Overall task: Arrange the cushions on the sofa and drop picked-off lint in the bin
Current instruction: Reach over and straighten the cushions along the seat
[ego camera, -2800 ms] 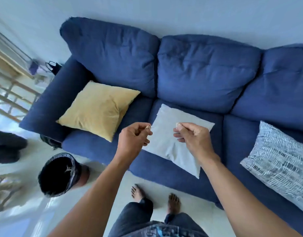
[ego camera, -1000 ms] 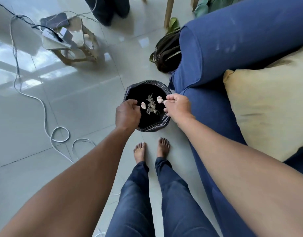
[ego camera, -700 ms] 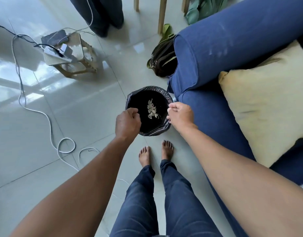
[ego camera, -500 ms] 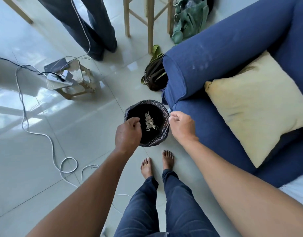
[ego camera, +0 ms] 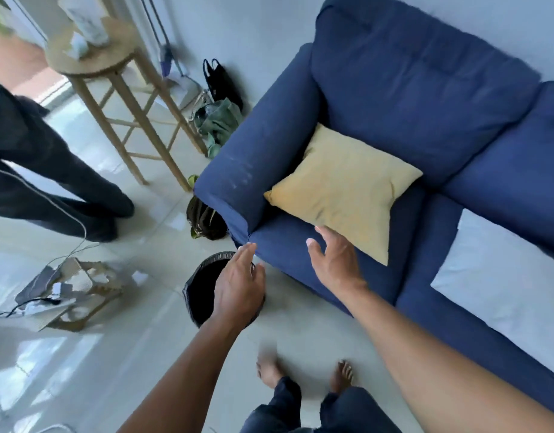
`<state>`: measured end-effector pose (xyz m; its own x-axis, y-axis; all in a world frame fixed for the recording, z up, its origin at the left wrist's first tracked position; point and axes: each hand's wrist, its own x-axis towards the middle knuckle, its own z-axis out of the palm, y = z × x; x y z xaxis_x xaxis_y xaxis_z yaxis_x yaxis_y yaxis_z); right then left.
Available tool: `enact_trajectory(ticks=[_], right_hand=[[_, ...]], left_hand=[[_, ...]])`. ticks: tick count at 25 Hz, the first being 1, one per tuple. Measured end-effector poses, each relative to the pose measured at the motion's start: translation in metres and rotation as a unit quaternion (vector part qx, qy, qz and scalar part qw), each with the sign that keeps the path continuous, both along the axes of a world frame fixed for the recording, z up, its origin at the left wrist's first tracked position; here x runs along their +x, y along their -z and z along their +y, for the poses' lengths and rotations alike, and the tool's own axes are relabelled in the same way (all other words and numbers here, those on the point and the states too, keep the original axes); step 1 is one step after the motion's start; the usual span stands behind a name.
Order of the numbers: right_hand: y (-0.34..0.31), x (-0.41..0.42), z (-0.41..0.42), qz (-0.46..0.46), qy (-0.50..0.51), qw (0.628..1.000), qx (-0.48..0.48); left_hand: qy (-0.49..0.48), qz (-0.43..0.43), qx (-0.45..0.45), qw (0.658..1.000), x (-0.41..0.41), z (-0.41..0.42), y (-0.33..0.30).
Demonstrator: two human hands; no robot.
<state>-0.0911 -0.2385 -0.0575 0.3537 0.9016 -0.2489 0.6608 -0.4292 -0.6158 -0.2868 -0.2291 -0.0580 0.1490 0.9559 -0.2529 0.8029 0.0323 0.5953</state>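
Observation:
A blue sofa (ego camera: 425, 89) fills the right side. A yellow cushion (ego camera: 341, 189) lies on its left seat against the armrest. A white cushion (ego camera: 500, 276) lies flat on the middle seat. A black-lined bin (ego camera: 200, 292) stands on the floor by the sofa's front corner. My left hand (ego camera: 238, 285) hovers over the bin with fingers spread, hiding much of its mouth, and holds nothing. My right hand (ego camera: 335, 260) is open over the seat's front edge, its fingertips next to the yellow cushion's lower edge.
A wooden stool (ego camera: 122, 98) stands at the upper left, with bags (ego camera: 219, 120) between it and the sofa arm. A dark bag (ego camera: 203, 220) leans on the armrest. Another person's legs (ego camera: 50, 170) stand at left. A small low stand with cables (ego camera: 66, 292) sits on the tiled floor.
The view swung up from the bin to the sofa. Both hands opened and left the bin rim; my right hand moved towards the yellow cushion. The lint stayed in the bin.

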Motion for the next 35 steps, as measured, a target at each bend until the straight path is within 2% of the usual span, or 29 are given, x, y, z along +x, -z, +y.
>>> enact_trajectory(ticks=[6,13,24,35], right_hand=[[-0.030,0.113,-0.066,-0.053,0.118,0.992,0.011],[-0.054,0.242,-0.183,-0.080,0.228,0.970,0.026],[-0.077,0.414,-0.352,-0.082,0.327,0.941,0.023],[-0.072,0.526,-0.407,-0.070,0.406,0.911,-0.008]], left_hand=[[0.171,-0.017,0.043,0.984,0.126,-0.005,-0.034],[0.307,-0.013,0.091,0.947,0.280,-0.080,-0.063],[0.419,-0.044,0.112,0.900,0.473,-0.203,-0.082],[0.523,-0.051,0.105,0.844,0.640,-0.229,-0.067]])
